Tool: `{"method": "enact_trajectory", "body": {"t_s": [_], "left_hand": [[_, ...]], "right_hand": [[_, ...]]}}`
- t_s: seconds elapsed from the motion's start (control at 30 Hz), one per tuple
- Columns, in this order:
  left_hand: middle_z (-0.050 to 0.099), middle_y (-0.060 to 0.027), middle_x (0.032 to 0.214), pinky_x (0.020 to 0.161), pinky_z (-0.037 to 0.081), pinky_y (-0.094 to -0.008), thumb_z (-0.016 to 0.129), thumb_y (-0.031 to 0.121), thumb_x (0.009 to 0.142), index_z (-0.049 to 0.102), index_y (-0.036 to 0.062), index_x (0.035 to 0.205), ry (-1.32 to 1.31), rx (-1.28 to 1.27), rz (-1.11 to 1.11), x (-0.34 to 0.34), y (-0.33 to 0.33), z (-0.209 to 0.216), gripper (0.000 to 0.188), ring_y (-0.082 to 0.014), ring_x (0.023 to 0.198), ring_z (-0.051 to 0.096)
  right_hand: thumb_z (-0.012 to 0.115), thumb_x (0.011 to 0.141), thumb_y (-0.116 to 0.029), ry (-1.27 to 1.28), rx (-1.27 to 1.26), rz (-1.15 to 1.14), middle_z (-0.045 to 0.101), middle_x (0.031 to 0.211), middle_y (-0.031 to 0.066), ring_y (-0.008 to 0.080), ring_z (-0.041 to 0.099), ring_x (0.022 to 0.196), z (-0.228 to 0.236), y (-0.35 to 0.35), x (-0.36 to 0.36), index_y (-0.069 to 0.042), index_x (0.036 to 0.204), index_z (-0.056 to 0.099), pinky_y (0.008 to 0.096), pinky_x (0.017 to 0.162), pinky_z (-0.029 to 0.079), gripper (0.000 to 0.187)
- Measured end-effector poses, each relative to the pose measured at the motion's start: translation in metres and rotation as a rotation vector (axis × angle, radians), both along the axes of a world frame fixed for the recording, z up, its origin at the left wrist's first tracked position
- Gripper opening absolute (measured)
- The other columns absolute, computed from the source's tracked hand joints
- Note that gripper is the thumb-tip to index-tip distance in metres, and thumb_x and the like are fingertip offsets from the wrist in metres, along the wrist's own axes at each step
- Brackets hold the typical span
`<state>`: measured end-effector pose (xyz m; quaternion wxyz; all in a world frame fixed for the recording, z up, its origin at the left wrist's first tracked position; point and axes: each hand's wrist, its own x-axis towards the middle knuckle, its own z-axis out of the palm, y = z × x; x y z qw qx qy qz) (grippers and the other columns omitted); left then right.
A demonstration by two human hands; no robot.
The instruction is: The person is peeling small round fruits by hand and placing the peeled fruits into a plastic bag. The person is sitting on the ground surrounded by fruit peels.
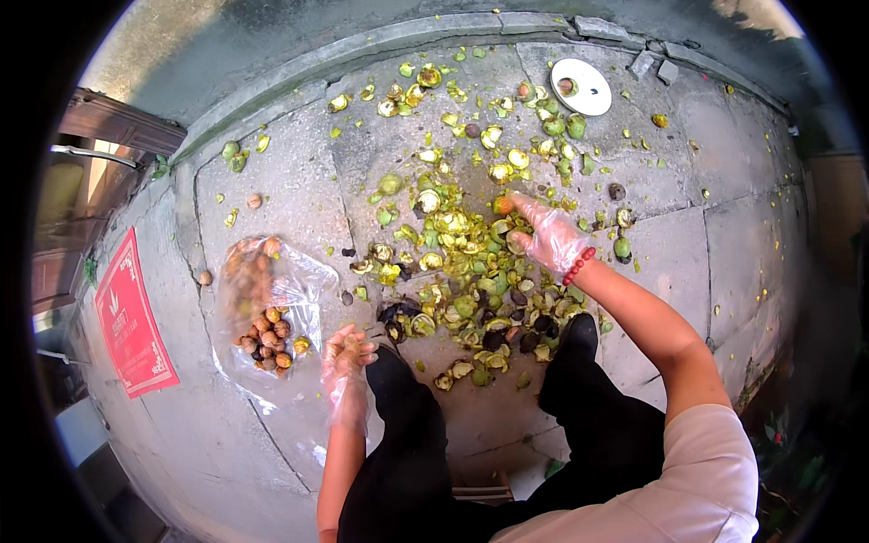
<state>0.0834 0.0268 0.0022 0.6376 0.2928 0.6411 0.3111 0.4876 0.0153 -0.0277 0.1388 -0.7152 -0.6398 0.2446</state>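
Observation:
My right hand [550, 237], in a clear plastic glove with a red bead bracelet at the wrist, reaches over the pile of split green walnut husks [471, 237]. Its fingers are stretched out, thumb apart, and the fingertips are at an orange-brown walnut [502, 206]; no grip on it shows. By my left shoe, my left hand [346, 357], gloved too, has its fingers curled in; whether anything is inside cannot be made out. Close to it on the left lies a clear plastic bag [308, 282] with several brown walnuts [268, 340] in it.
A white plate [581, 88] with a brown nut on it lies at the far right. Whole green walnuts [576, 126] and husk scraps are strewn over the concrete. A red printed sheet [134, 317] lies at left. My black shoes [579, 339] flank the pile's near edge.

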Motion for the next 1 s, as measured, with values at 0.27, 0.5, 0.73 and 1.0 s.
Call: {"method": "enact_trajectory", "body": {"t_s": [0.27,0.5,0.73,1.0], "left_hand": [[0.062,-0.0068,0.096,0.069,0.049,-0.0236,0.054,0.008,0.097,0.056,0.0046,0.122,-0.018,-0.155,0.082,-0.029,-0.008,-0.025,0.026,-0.0139,0.079,0.062],[0.064,-0.0059,0.085,0.066,0.05,-0.025,0.053,0.002,0.095,0.056,0.0072,0.122,-0.066,-0.251,0.156,-0.044,-0.012,-0.029,0.027,-0.0175,0.074,0.065],[0.065,-0.0049,0.087,0.07,0.048,-0.0245,0.053,0.009,0.097,0.058,0.0067,0.121,0.018,-0.311,0.156,-0.075,-0.016,-0.021,0.024,-0.0144,0.078,0.064],[0.064,-0.007,0.09,0.076,0.047,-0.0271,0.054,0.017,0.099,0.056,0.0041,0.125,-0.076,-0.236,0.126,-0.082,0.004,0.004,0.029,-0.016,0.082,0.062]], "right_hand": [[0.064,0.089,-0.019,-0.013,-0.034,0.277,0.045,0.142,0.023,0.0399,0.05,0.125,-0.033,0.083,-0.066,-0.005,0.142,0.038,0.0431,0.106,0.042,0.061],[0.063,0.089,-0.019,0.061,0.011,0.333,0.043,0.143,0.0236,0.0396,0.048,0.127,-0.053,0.176,-0.168,-0.006,0.144,0.037,0.0426,0.107,0.041,0.062],[0.063,0.087,-0.017,0.162,0.012,0.405,0.046,0.142,0.0205,0.038,0.049,0.127,-0.074,0.224,-0.27,-0.008,0.143,0.04,0.0427,0.108,0.04,0.061],[0.065,0.085,-0.016,0.196,0.042,0.428,0.048,0.14,0.0194,0.0369,0.051,0.125,-0.08,0.267,-0.317,-0.008,0.14,0.044,0.0414,0.107,0.041,0.06]]}}
